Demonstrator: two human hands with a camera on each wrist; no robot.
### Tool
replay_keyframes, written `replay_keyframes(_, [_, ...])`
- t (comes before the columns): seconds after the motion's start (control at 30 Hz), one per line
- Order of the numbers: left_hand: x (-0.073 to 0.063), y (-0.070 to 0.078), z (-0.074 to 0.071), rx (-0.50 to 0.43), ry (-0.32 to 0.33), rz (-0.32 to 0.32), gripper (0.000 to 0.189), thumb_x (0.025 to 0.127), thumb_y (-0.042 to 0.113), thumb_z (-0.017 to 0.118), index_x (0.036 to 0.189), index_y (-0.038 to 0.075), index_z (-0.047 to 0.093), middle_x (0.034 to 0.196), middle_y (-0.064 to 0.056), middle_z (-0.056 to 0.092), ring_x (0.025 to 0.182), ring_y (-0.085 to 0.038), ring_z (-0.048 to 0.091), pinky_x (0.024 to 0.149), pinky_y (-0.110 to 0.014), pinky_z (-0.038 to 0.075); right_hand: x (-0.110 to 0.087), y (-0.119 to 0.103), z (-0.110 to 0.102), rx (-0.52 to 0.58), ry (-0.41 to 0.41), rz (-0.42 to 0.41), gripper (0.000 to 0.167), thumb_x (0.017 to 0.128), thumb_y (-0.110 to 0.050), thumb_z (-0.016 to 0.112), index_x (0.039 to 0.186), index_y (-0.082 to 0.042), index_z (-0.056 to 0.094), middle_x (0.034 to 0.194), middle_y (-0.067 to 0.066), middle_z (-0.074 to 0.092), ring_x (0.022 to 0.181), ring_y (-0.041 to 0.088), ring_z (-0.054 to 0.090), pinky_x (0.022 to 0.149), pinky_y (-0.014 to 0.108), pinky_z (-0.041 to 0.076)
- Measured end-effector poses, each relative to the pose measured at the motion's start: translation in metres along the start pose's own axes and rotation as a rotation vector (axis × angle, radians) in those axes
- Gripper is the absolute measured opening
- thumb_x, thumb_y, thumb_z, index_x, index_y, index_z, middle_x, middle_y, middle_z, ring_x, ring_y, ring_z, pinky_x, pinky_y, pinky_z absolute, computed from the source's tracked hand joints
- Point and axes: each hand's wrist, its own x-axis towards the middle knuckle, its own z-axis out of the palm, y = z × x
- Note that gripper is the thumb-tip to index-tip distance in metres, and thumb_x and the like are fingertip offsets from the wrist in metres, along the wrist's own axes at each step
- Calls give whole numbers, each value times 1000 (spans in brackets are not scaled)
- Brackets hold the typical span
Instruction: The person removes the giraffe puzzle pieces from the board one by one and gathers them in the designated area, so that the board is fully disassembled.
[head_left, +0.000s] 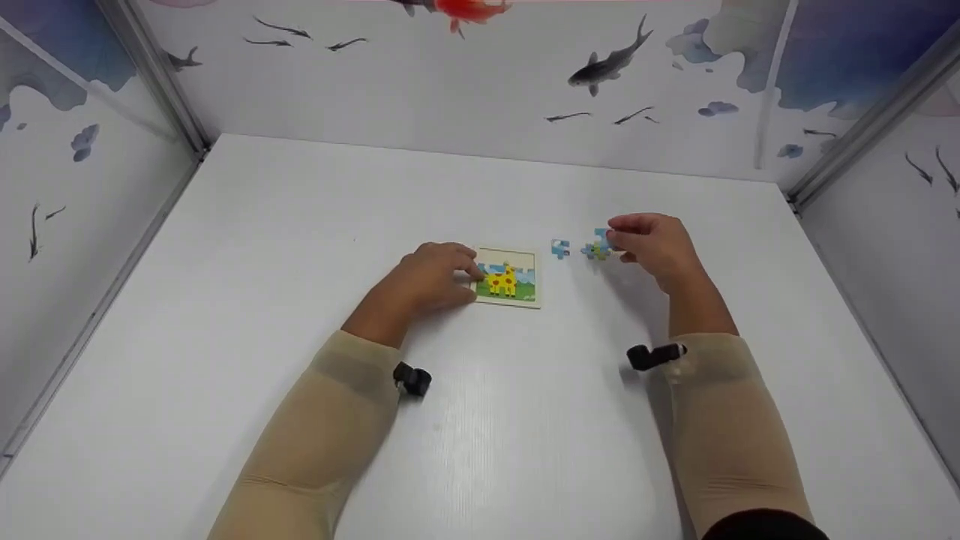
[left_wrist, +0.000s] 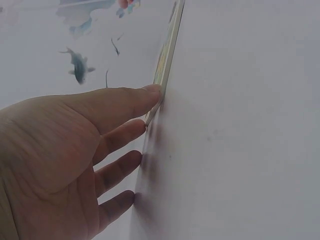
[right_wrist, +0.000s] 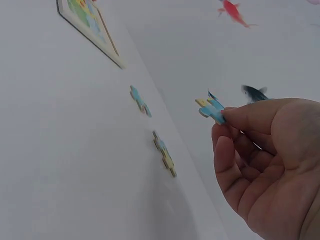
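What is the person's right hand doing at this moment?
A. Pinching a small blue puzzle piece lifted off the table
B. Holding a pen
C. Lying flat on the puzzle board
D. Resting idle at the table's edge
A: the right hand pinches a blue puzzle piece at its fingertips, above the white table, where two other loose pieces lie.

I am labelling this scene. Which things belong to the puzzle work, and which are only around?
In use: puzzle board, touched by left hand; blue piece pinched by right hand; two loose pieces.

Around: white table; fish-painted walls.
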Motion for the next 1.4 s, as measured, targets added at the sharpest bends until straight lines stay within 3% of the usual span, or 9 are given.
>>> replay_keyframes(0.23, [-3, 2, -1, 4, 7, -2, 35, 100, 31, 72, 135, 34, 75, 166, 11, 49, 163, -27, 32, 133, -55, 27, 4, 23, -24, -22, 70, 87, 42, 105, -33, 70, 143, -16, 67, 142, 6, 66, 118, 22, 66, 93, 20, 59])
replay_keyframes(0.47, [-3, 3, 0, -14, 6, -16, 36, 99, 31, 73, 135, 33, 75, 166, 11, 49, 163, -25, 31, 133, -54, 25, 9, 36, -28, -32, 81, 156, 37, 107, -29, 67, 142, -18, 68, 144, 7, 63, 119, 21, 62, 99, 26, 58])
replay_keyframes(0.67, [-2, 4, -1, -2, 14, -9, 37, 99, 31, 72, 135, 34, 75, 165, 12, 49, 162, -26, 32, 133, -55, 26, 12, 40, -26, -72, 83, 142, 36, 108, -29, 65, 142, -18, 67, 145, 8, 63, 120, 22, 62, 99, 28, 57])
replay_keyframes(0.87, [-1, 3, -1, 10, 6, 8, 37, 99, 30, 71, 136, 32, 75, 166, 9, 49, 163, -28, 32, 132, -57, 27, 11, 41, -26, -137, 82, 115, 40, 107, -30, 66, 144, -15, 65, 144, 9, 64, 116, 20, 63, 92, 25, 57])
replay_keyframes(1.1, [-2, 1, -1, -13, 26, 15, 36, 97, 29, 73, 133, 26, 75, 164, 7, 52, 161, -27, 36, 132, -54, 29, 5, 22, -13, -119, 70, 87, 42, 107, -31, 65, 145, -15, 64, 143, 10, 63, 118, 24, 61, 99, 33, 57])
replay_keyframes(1.4, [-2, -2, 0, -10, 32, 28, 31, 97, 31, 75, 127, 27, 76, 165, 9, 51, 161, -28, 36, 132, -54, 29, -9, -28, 41, -134, -50, -19, 38, 105, -32, 70, 140, -16, 68, 132, 6, 69, 117, 27, 67, 104, 40, 58])
